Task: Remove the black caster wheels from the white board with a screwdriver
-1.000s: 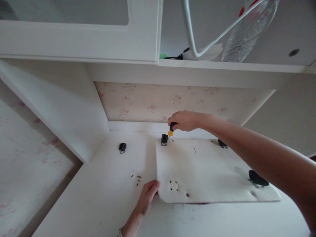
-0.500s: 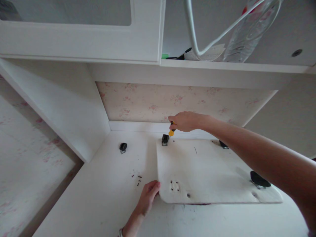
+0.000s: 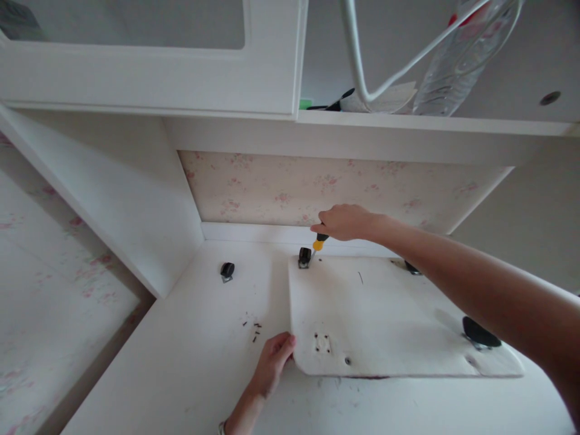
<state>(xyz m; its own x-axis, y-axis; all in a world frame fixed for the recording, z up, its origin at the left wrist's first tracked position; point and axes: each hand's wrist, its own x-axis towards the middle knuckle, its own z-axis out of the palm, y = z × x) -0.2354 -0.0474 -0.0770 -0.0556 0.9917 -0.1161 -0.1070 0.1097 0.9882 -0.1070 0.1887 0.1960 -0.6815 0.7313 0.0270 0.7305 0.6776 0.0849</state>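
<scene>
White board [image 3: 385, 314] lies on the worktop [image 3: 203, 350], just right of the left hand [image 3: 274, 356], its long axis running from left to right. This hand touches its left edge with bent fingers; I cannot tell if they pinch. Farther, the right hand [image 3: 345, 222], nearer to the black caster [image 3: 305, 256], is closed around the slanting screwdriver [image 3: 318, 245]; its arm crosses above the board.

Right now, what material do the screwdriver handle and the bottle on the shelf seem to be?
The screwdriver handle looks like hard plastic, opaque black and yellow; the black part could be rubber. The bottle is probably thin, glossy clear plastic, as its see-through wall is ribbed.
</scene>
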